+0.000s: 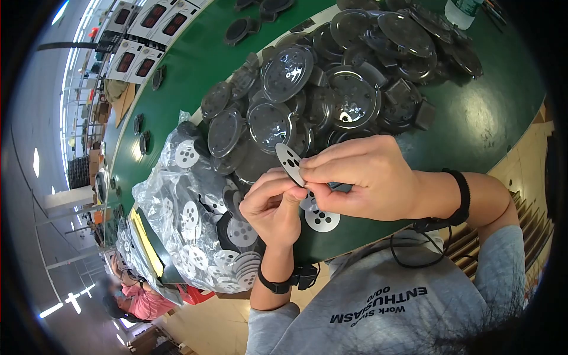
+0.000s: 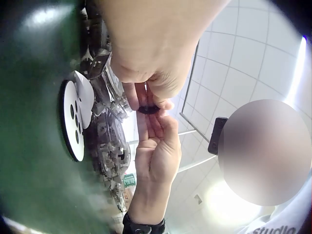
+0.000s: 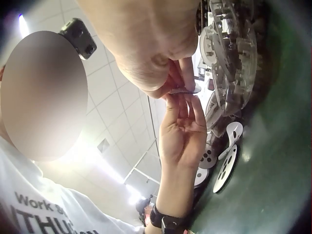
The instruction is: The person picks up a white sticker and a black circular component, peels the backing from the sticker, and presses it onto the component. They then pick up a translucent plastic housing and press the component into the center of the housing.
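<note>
The left hand (image 1: pixel 273 210) and right hand (image 1: pixel 367 180) meet, pinching one white disc (image 1: pixel 289 162) beside piled covers (image 1: pixel 271 123); loose discs (image 1: pixel 323 220) lie below.

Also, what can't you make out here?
- Lower end of the held white disc: head view, behind the right hand's fingers.
- Disc count in the plastic bag: head view, hidden by folds and overlap.
- Bottle top: head view, cut off by upper edge.
- Digits on red displays: head view, too small.
- Face: left wrist view, blurred.
</note>
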The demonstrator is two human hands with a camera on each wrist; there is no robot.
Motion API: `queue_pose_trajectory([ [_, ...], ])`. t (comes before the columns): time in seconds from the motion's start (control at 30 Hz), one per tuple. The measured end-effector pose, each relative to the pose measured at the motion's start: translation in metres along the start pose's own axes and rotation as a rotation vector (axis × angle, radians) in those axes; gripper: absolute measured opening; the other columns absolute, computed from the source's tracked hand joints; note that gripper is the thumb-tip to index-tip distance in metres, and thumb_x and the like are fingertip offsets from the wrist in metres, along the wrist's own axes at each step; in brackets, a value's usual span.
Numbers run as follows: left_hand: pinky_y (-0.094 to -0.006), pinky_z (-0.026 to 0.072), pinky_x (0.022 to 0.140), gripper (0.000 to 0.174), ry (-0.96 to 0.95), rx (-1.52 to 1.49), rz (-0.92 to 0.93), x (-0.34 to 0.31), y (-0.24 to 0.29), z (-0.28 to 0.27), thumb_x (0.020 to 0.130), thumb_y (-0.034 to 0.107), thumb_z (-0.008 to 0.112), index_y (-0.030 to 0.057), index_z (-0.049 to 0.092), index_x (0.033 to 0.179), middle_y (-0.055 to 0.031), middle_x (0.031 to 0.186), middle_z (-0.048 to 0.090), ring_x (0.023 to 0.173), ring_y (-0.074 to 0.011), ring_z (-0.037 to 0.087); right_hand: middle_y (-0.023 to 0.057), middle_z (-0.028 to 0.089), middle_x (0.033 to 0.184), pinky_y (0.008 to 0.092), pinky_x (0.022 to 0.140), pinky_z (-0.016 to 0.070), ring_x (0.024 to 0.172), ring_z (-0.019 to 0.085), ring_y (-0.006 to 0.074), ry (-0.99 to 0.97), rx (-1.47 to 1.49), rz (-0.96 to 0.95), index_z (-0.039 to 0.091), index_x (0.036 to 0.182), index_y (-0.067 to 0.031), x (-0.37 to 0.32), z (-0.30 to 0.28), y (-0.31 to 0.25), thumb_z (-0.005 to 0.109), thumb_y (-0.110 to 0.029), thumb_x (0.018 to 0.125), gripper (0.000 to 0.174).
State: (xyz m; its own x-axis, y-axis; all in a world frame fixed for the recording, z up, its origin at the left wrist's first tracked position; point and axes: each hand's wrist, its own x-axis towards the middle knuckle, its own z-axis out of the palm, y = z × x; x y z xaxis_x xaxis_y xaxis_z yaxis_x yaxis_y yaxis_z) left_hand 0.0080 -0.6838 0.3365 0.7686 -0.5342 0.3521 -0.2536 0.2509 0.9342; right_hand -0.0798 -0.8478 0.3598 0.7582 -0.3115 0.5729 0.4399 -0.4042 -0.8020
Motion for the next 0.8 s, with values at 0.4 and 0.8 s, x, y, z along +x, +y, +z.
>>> queue_pose_trajectory([
  [0.4,-0.0213,0.0486,0.063,0.012,0.015,0.048,0.033,0.0003,0.0055,0.0038,0.086,0.004,0.078,-0.0054,0.07,0.088,-0.0107,0.091,0.068,0.075,-0.0112,0.062,0.0116,0.074,0.083,0.0265,0.058,0.0584,0.067,0.072,0.019,-0.05,0.011,0.002,0.074,0.087,-0.0004,0.0013,-0.0046,0.005,0.076,0.002,0.071,0.016],
  [0.8,-0.0217,0.0499,0.064,0.011,-0.004,-0.012,0.035,0.0018,0.0065,-0.0009,0.086,0.003,0.077,-0.0049,0.071,0.09,-0.0104,0.092,0.067,0.076,-0.0122,0.063,0.0124,0.075,0.084,0.0263,0.058,0.0584,0.066,0.073,0.0193,-0.084,0.026,0.011,0.077,0.091,-0.0014,0.0061,-0.007,0.0002,0.076,0.0,0.074,0.017],
])
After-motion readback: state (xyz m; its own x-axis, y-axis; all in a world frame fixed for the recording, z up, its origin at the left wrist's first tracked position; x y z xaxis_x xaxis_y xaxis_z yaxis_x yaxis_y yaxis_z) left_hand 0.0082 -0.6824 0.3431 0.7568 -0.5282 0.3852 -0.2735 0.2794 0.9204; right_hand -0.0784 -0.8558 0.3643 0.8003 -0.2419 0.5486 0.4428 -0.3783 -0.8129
